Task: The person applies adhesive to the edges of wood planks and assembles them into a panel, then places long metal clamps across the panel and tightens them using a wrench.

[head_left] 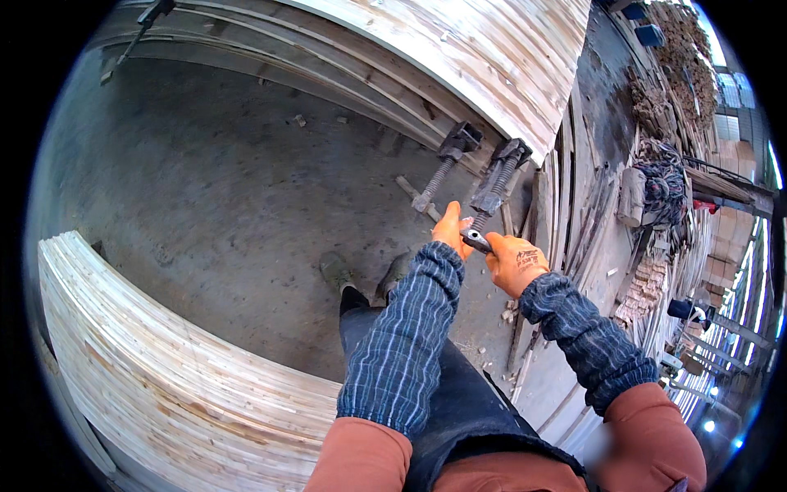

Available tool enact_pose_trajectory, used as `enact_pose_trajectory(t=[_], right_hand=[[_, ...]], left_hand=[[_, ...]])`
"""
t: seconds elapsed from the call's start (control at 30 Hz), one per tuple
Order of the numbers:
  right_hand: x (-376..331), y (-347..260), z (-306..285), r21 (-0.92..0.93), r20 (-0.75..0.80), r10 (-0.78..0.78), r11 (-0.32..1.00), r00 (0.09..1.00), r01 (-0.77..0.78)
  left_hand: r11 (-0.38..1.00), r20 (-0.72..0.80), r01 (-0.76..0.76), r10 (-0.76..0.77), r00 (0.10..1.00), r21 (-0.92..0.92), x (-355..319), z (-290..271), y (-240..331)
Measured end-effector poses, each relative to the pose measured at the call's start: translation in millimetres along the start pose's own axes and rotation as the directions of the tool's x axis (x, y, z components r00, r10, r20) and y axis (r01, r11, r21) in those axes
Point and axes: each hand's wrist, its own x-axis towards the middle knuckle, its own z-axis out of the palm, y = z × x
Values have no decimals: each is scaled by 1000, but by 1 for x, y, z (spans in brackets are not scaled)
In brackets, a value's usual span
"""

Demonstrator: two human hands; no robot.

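My right hand (516, 264), in an orange glove, is closed round one end of a dark metal clamp handle (477, 240). My left hand (450, 230), gloved in the same orange, grips the handle's other end, its thumb side up. From the handle a threaded screw runs up into a rusty screw clamp (501, 176) at the corner of a big stack of pale wooden boards (467, 61). Left of it, a second screw clamp (459, 143) sits on the same edge, its crossbar handle (418, 198) free of my hands.
Another stack of boards (172, 369) lies behind me at lower left. Long loose wood strips (574, 205) line the right side. A bundle of tangled cords (662, 189) and wood scraps (643, 291) lie beyond. My shoes (336, 269) stand on the concrete floor (213, 189). A further clamp (147, 25) shows at far left.
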Motion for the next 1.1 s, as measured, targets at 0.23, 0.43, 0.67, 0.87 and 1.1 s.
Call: enact_pose_trajectory(t=[0.23,0.43,0.67,0.87,1.1], right_hand=[[15,-13,-34,-64,229,137,990,964,-125],[11,-6,-19,-84,141,73,995,987,-61],[13,-15,-36,-69,163,59,996,985,-48],[13,-11,-17,-116,162,131,987,978,-113],[13,-11,-20,5,150,90,996,985,-91]], left_hand=[[974,114,148,-130,985,-173,10,0,-10],[951,212,189,-137,968,-247,11,-3,-14],[995,322,-51,74,944,-80,22,-11,-25],[986,349,56,3,937,-157,23,-13,-21],[981,298,92,-37,954,-171,13,-7,-12]])
